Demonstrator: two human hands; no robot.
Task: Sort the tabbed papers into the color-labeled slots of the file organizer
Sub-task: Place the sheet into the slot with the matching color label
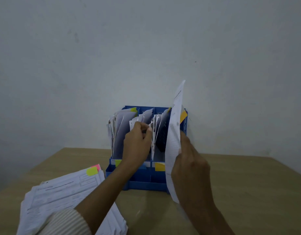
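At frame centre the blue file organizer [146, 182] stands on the surface [248, 192] — its three slots hold upright papers. The right hand [188, 167] grips an orange-tabbed sheet [174, 133] at its right slot, fingers curled round the edge, while the left hand [137, 143] pinches papers in the middle slot. The unsorted stack [61, 192] lies lower left.

My single head-worn view looks forward and slightly down at the file organizer [147, 150], close in front; table [248, 192] beneath it, wall [146, 48] directly behind it.
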